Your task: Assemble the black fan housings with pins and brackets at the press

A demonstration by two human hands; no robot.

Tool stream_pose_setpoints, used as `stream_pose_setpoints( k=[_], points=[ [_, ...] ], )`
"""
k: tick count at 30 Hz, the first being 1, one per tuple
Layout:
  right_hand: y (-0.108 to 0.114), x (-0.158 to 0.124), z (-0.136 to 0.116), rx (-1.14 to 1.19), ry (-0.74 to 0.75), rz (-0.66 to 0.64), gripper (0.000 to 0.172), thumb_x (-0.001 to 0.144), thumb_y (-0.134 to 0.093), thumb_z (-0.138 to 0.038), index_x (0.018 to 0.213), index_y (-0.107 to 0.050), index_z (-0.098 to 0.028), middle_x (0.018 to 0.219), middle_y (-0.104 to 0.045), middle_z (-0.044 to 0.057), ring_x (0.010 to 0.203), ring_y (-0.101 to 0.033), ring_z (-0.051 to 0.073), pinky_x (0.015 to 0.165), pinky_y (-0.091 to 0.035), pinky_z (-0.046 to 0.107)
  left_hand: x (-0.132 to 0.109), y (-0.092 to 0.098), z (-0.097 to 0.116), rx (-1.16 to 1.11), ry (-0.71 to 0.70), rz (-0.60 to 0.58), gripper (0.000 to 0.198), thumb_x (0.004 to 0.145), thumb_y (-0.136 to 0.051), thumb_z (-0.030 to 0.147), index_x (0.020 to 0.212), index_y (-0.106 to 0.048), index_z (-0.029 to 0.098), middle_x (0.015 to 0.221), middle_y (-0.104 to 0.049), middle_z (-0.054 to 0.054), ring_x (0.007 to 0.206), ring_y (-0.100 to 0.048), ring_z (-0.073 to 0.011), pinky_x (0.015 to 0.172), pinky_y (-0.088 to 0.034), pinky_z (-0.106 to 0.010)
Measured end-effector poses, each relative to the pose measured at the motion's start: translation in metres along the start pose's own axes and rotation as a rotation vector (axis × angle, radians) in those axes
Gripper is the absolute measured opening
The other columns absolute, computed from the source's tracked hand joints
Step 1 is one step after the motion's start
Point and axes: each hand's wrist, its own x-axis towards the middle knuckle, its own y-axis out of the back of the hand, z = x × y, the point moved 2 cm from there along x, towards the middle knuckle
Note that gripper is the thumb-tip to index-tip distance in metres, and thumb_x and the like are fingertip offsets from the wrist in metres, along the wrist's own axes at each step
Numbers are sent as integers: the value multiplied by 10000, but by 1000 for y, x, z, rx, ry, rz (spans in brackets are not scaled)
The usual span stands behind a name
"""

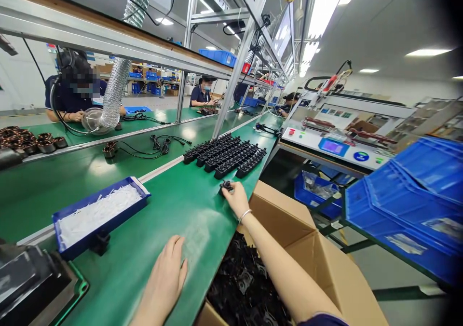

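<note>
My right hand [237, 198] pinches a small black plastic part [226, 186] just above the green bench, near its right edge. Beyond it, rows of similar black parts [227, 155] stand lined up close together. My left hand [168, 268] lies on the green bench top [188, 220] with its fingers stretched out and holds nothing. Below my right forearm, an open cardboard box [282, 210] contains a heap of black parts [246, 278].
A blue tray [101, 215] of white strips lies left, with another black part [99, 243] beside it. Copper-wound coils [32, 140] and a cable [161, 145] sit farther back. Blue bins [405, 205] and a machine [333, 145] stand right. Co-workers [74, 87] sit across the bench.
</note>
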Motion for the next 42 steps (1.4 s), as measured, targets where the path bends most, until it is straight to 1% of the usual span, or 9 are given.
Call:
stream_pose_setpoints(
  k=[7, 11, 14, 18, 22, 27, 32, 38, 42],
  points=[
    [12, 84, 50, -82, -189, 216, 350, 945, -601, -375, 1219, -576, -158, 1235, -587, 91, 1068, -605, 221, 912, -527, 438, 2, 2, 0, 51, -26, 12, 356, 966, -422, 222, 1316, -471, 183, 1266, -620, -144, 1149, -651, -268, 927, -591, -420],
    [4, 77, 51, -103, -224, 271, 390, 943, -605, -367, 1273, -546, -167, 1294, -555, 101, 1121, -583, 242, 943, -513, 467, 3, 1, 1, 51, -50, 9, 347, 956, -424, 185, 1297, -486, 169, 1245, -629, -147, 1126, -658, -265, 916, -596, -418],
    [-12, 44, 39, -87, -156, 174, 381, 943, -604, -352, 1269, -541, -165, 1275, -560, 98, 1110, -584, 239, 933, -516, 463, 4, 3, 3, 64, -50, 9, 344, 939, -436, 148, 1278, -493, 161, 1228, -632, -147, 1111, -658, -268, 924, -588, -425],
    [-43, -20, -6, 39, 111, -237, 278, 912, -622, -323, 1123, -588, -145, 1094, -607, 80, 838, -634, 165, 788, -565, 371, 10, 13, 15, 62, -23, -67, 330, 913, -433, 89, 1234, -504, 123, 1183, -633, -163, 1088, -647, -285, 933, -568, -459],
    [-73, -79, -90, 249, 489, -695, 197, 909, -590, -317, 1070, -612, -205, 1033, -610, 52, 723, -630, 122, 686, -578, 284, 15, 21, 23, 62, 9, -161, 288, 906, -449, 90, 1182, -531, 105, 1157, -628, -161, 1082, -625, -281, 931, -555, -441],
    [-114, -135, -203, 349, 861, -910, 328, 927, -581, -249, 1253, -555, -243, 1236, -585, 65, 900, -649, 122, 856, -570, 291, -6, 34, 34, 77, -67, -216, 225, 922, -456, 130, 1111, -577, 144, 1089, -656, -100, 987, -639, -215, 884, -559, -326],
    [-149, -180, -253, 308, 1002, -899, 411, 917, -556, -221, 1327, -534, -192, 1197, -636, 130, 1089, -609, 255, 989, -496, 471, -68, 101, 40, 191, -29, -205, 252, 983, -390, 153, 1141, -584, 186, 1080, -675, -64, 1058, -624, -169, 1132, -385, -374],
    [-162, -189, -240, 333, 1038, -861, 359, 925, -493, -391, 1168, -608, -154, 981, -643, 165, 923, -619, 323, 876, -501, 528, -202, 244, 6, 756, 724, 279, 765, 885, -598, 269, 1494, -165, 108, 1473, -379, -270, 1446, -301, -372, 1152, -249, -638],
    [-146, -176, -224, 290, 1008, -883, 365, 955, -424, -425, 1157, -592, -172, 888, -606, 108, 728, -608, 236, 707, -531, 390, -301, 312, -14, 824, 1061, 61, 698, 815, -606, 254, 1434, -321, 101, 1453, -430, -244, 1438, -300, -427, 1106, -329, -641]
  ],
)
